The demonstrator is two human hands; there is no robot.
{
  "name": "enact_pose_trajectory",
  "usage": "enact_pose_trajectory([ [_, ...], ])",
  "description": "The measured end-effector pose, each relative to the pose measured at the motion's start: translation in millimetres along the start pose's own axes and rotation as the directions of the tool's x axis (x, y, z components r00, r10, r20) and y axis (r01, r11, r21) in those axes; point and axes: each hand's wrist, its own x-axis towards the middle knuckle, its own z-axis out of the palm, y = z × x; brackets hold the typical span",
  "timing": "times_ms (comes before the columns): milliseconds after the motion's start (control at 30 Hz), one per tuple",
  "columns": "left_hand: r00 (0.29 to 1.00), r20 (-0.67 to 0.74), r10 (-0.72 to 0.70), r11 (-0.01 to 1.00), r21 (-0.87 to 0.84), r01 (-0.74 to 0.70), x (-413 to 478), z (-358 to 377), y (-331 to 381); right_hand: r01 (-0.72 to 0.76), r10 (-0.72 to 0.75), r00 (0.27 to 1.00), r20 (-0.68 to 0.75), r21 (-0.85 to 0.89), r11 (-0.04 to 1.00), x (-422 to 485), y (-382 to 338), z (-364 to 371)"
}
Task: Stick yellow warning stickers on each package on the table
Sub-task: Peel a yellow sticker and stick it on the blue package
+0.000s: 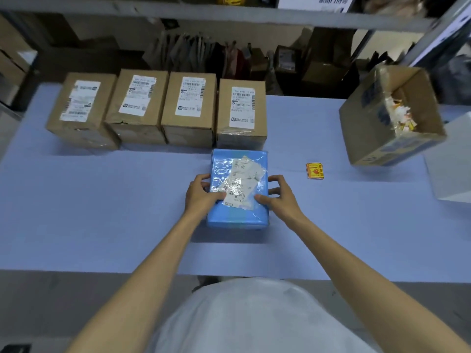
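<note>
A blue plastic-wrapped package (238,215) with crumpled white labels lies in the middle of the pale blue table (102,205). My left hand (200,196) grips its left edge, thumb on the top face. My right hand (279,194) grips its right edge, thumb on top as well. A small stack of yellow warning stickers (315,170) lies on the table to the right of the package. Behind it stands a row of several brown cardboard packages (190,110) with white shipping labels.
An open cardboard box (392,115) holding scraps of sticker backing stands at the right rear. A white object (451,164) sits at the right edge. Shelving with bags and cartons (229,54) runs behind the table.
</note>
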Motion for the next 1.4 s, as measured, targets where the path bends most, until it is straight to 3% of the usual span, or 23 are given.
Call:
enact_pose_trajectory([
  [100,1.000,-0.010,0.021,1.000,-0.015,-0.022,8.9,1.4,6.0,0.044,-0.049,0.994,-0.100,-0.054,0.998,17.1,0.6,-19.6],
  [200,1.000,-0.006,0.010,1.000,-0.023,-0.011,12.5,1.9,9.4,0.046,-0.128,0.953,-0.273,-0.287,0.957,37.6,1.5,-44.1],
  [433,0.999,-0.005,0.032,0.999,0.001,-0.032,16.3,3.9,0.4,-0.149,-0.129,0.934,-0.334,-0.690,0.708,80.4,11.9,-70.1],
  [533,0.999,-0.021,0.036,0.999,0.002,-0.036,15.9,4.8,-0.6,-0.152,-0.118,0.946,-0.302,-0.735,0.661,84.2,20.8,-68.8],
  [667,0.999,-0.034,0.018,1.000,-0.012,-0.018,17.4,6.6,1.5,-0.041,-0.213,0.951,-0.224,-0.775,0.630,83.5,29.6,-68.0],
  [800,0.999,-0.037,-0.001,0.999,-0.032,0.000,17.8,6.2,1.0,0.058,-0.271,0.959,-0.082,-0.880,0.472,84.0,30.6,-69.4],
  [1067,0.999,-0.038,-0.002,0.999,-0.037,0.000,17.6,6.1,-0.2,0.135,-0.320,0.947,0.039,-0.949,0.285,83.1,26.9,-62.9],
  [1233,1.000,-0.031,0.006,0.999,-0.045,-0.008,14.9,5.8,2.5,0.166,-0.351,0.927,0.132,-0.984,0.070,77.8,18.1,-61.7],
  [1400,1.000,-0.007,-0.001,1.000,-0.021,0.001,17.0,4.4,2.5,0.165,-0.440,0.895,0.077,-0.972,0.166,76.8,9.0,-63.8],
])
